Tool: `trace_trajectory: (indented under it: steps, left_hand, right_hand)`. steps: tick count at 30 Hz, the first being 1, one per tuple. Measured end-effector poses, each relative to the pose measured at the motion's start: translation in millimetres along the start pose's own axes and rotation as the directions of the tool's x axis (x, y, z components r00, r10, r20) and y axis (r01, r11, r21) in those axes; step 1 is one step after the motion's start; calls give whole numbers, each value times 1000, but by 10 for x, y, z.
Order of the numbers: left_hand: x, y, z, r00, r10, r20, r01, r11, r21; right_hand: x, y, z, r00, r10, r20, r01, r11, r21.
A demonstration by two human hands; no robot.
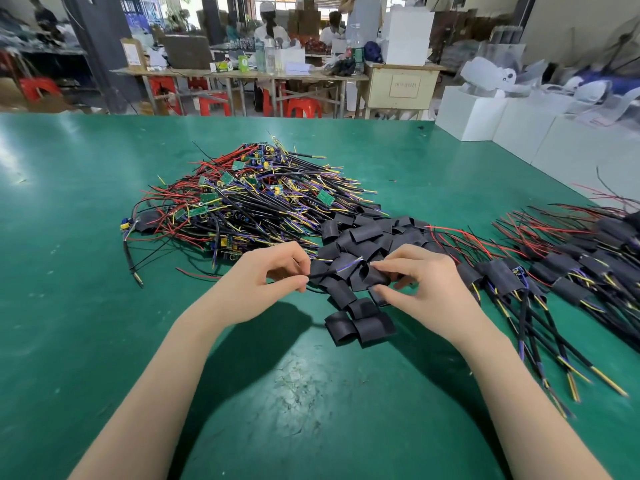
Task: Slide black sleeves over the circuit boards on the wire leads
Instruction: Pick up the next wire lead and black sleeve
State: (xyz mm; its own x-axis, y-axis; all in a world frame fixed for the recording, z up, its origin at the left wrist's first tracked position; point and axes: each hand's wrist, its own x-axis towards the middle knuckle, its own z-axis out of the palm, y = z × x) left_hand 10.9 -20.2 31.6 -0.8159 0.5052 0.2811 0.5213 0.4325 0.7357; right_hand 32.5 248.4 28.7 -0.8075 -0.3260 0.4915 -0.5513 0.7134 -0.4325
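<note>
My left hand point(273, 271) pinches a black wire lead point(341, 268) whose yellow and purple tips point right. My right hand point(420, 282) pinches a black sleeve point(375, 277) at the lead's tip, over a heap of loose black sleeves point(367, 237). A big tangle of bare green circuit boards on red, black and yellow leads point(249, 195) lies behind my left hand. Sleeved leads point(554, 268) lie in rows at the right.
The green table point(104, 271) stretches around the piles. White boxes point(519, 129) line its right edge. Beyond the far edge stand red stools point(301, 107), cluttered work tables and seated people.
</note>
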Motion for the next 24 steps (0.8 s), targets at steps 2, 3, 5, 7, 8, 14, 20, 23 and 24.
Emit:
trace_trajectory:
  steps: [2, 3, 5, 7, 8, 14, 20, 23, 24]
  left_hand:
    - [-1, 12, 30, 1000, 10, 20, -10, 1000, -7]
    - [0, 13, 41, 1000, 9, 28, -9, 1000, -4]
    - [6, 3, 52, 999, 2, 39, -2, 1000, 9]
    - [10, -5, 52, 999, -5, 49, 4, 1000, 30]
    - [10, -8, 50, 999, -8, 53, 6, 999, 38]
    - [-3, -26, 37, 998, -35, 56, 32, 998, 63]
    - [3, 2, 93, 998, -38, 47, 33, 995, 93]
    - [17, 8, 145, 999, -20, 37, 15, 992, 126]
    - [16, 10, 168, 1000, -12, 28, 8, 990, 138]
  right_hand:
    - [-3, -12, 8, 1000, -4, 0, 4, 1000, -1]
    - [-4, -16, 12, 1000, -4, -1, 4, 1000, -1]
    - [-2, -20, 17, 1000, -6, -8, 6, 1000, 1]
    - [0, -22, 22, 1000, -14, -15, 14, 1000, 6]
    - [0, -22, 24, 1000, -23, -17, 23, 1000, 9]
    - [7, -13, 37, 999, -37, -32, 38, 999, 34]
    - [-8, -27, 26, 999, -29, -13, 29, 1000, -11]
    - [-1, -76, 49, 997, -78, 7, 78, 971, -226]
    - [10, -100, 64, 995, -100, 13, 99, 949, -299]
